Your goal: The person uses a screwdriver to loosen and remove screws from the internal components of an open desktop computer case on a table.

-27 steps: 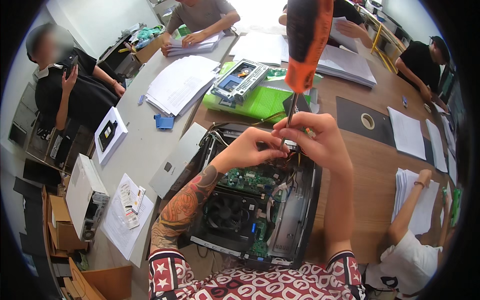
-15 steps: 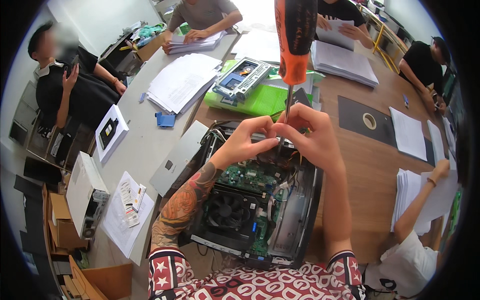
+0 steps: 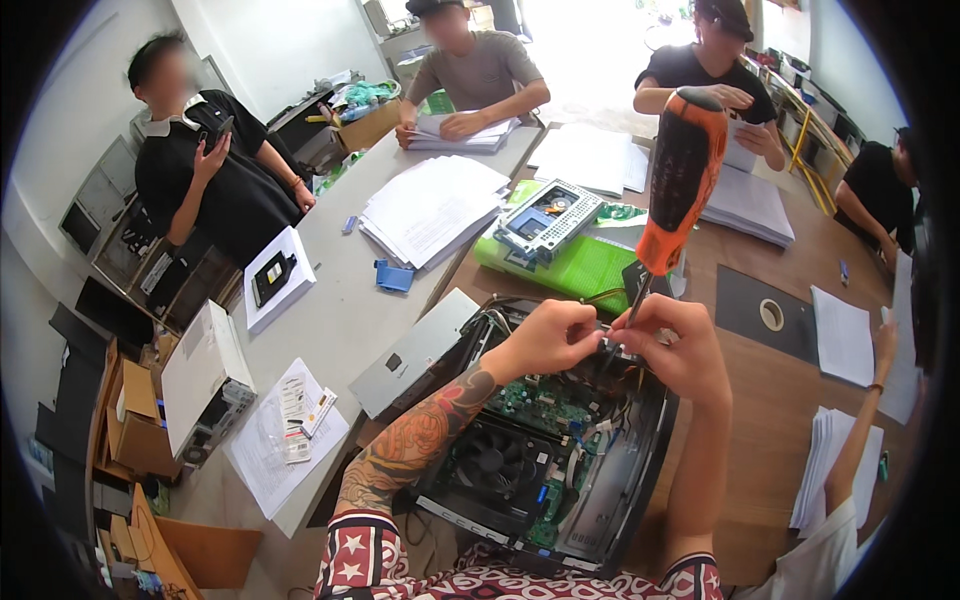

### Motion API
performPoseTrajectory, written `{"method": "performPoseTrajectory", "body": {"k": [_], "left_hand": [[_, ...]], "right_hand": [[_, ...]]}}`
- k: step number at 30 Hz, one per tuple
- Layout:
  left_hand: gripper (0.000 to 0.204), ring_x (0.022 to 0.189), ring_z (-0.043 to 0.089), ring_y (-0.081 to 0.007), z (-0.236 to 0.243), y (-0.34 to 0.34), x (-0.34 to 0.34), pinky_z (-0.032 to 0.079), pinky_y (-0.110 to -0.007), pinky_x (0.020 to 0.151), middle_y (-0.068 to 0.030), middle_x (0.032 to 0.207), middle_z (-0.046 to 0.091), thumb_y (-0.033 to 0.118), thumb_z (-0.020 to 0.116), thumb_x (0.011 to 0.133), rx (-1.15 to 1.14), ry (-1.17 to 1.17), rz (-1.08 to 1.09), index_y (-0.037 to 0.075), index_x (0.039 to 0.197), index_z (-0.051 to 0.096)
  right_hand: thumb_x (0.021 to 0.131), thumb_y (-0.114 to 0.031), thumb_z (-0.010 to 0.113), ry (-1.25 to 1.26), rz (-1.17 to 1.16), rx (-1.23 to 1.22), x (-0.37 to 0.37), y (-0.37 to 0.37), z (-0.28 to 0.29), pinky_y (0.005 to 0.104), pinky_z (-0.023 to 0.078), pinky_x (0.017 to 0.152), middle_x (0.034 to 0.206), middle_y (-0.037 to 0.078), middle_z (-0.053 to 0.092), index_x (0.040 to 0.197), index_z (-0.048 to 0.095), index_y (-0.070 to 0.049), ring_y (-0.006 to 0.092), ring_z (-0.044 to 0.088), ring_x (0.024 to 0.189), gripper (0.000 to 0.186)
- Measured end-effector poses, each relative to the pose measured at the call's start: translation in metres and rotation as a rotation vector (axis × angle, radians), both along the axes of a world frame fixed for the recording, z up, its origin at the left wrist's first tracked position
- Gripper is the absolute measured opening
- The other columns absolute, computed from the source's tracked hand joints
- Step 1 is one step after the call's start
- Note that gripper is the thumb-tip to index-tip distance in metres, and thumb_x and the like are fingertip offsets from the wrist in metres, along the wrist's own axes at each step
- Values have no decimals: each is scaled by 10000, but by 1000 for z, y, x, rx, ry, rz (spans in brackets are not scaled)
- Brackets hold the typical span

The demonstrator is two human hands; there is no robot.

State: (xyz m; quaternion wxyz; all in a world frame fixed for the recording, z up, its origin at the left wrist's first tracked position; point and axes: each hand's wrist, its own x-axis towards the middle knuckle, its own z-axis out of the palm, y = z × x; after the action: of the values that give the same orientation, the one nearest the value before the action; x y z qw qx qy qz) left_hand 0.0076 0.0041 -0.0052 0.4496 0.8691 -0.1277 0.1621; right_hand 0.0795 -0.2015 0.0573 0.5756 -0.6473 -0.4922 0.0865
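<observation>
An orange and black screwdriver (image 3: 676, 180) stands upright, slightly tilted, over an open desktop computer case (image 3: 625, 505) with circuit boards, cables and a black fan (image 3: 493, 460). My right hand (image 3: 672, 345) is closed, pinching the screwdriver's metal shaft. My left hand (image 3: 550, 340), below a tattooed forearm, is pinched beside the shaft's lower end; whatever lies between its fingertips is too small to make out. Where the tip rests inside the case is hidden. A loose metal side panel (image 3: 405, 360) lies left of the case, and a metal drive bracket (image 3: 548, 215) sits on green packaging (image 3: 510, 262) behind it.
Paper stacks (image 3: 425, 205), a white boxed drive (image 3: 280, 280), blue plastic piece (image 3: 393, 277), silver computer (image 3: 205, 375) and dark mat with tape roll (image 3: 770, 315) cover the tables. Co-workers (image 3: 210, 175) stand or sit around; one's arm (image 3: 860, 420) reaches over papers at right.
The view has tilted up, so everything sits lower and faces appear. The screwdriver's handle now leans further right. Both my hands stay at the shaft. The co-worker's arm at right shifted.
</observation>
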Motion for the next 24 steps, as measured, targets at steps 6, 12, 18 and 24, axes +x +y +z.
{"method": "performPoseTrajectory", "body": {"k": [6, 12, 18, 24], "left_hand": [[156, 610, 569, -242, -7, -4, 1, 447, -363, 573, -104, 714, 571, 121, 700, 799, 181, -137, -35, 23, 832, 584], [320, 714, 665, -254, -3, 2, 5, 519, -368, 648, -125, 805, 654, 155, 698, 841, 165, -96, -58, 30, 1134, 672], [142, 689, 638, -340, -2, -9, -2, 492, -435, 624, -133, 697, 620, 153, 666, 790, 111, -73, 0, 44, 791, 576], [176, 689, 633, -349, -8, -5, -1, 488, -448, 632, -130, 685, 618, 184, 667, 798, 173, -56, 52, 44, 771, 564]], "right_hand": [[812, -7, 771, -48, -13, 13, 1, 1, -3, 239, 510, 597, 749, 57, 709, 856, 659, 19, 91, 660, 652, 123], [840, 13, 730, 14, 2, 23, -2, 6, 4, 243, 519, 616, 813, 65, 724, 885, 659, 27, 90, 657, 667, 85], [856, 34, 699, 90, -20, -14, -3, 4, -2, 241, 518, 649, 859, 81, 710, 851, 614, 42, 97, 657, 706, 86], [832, 15, 747, 106, -92, 23, -8, 10, -1, 237, 508, 661, 835, 56, 677, 802, 578, 19, 84, 644, 722, 172]]}}
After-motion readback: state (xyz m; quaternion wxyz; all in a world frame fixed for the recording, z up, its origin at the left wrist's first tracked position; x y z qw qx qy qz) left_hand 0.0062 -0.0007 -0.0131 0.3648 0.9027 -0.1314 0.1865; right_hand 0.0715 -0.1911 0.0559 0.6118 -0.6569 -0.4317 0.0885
